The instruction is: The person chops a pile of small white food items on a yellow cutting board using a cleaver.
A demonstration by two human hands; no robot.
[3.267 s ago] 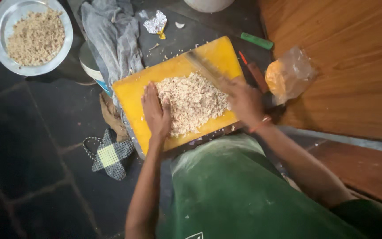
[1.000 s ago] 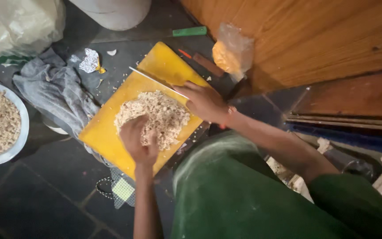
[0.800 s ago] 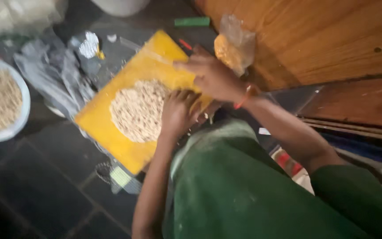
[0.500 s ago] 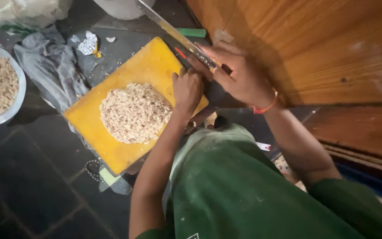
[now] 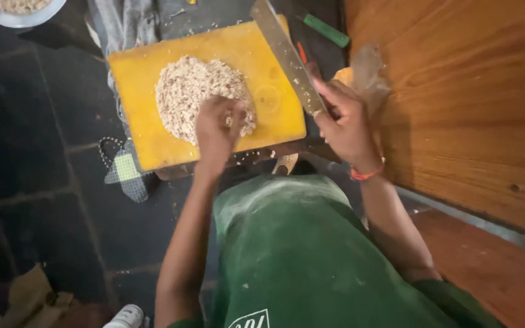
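**Gathering the chopped heap while the knife is held aside**

Pressing down on the near edge of a pale chopped heap, the left hand has its fingers curled loosely over the crumbs, holding nothing solid that can be made out. The heap lies in a rough round patch at the middle of a yellow cutting board, which sits on a dark tiled floor. Loose bits are scattered along the board's near edge and on the floor just beyond it.

The right hand is closed around the handle of a long knife. Its blade slants up and away over the board's right corner, lifted off the heap, with crumbs stuck to the flat of the steel.

Just beyond the right hand sits a clear plastic bag with something orange inside, against a wooden wall. A green stick-like item lies near the board's far right corner. Grey cloth is bunched at the board's far left corner, and a metal bowl of similar chopped stuff shows at the top left. An orange band circles the right wrist. A green apron fills the foreground.
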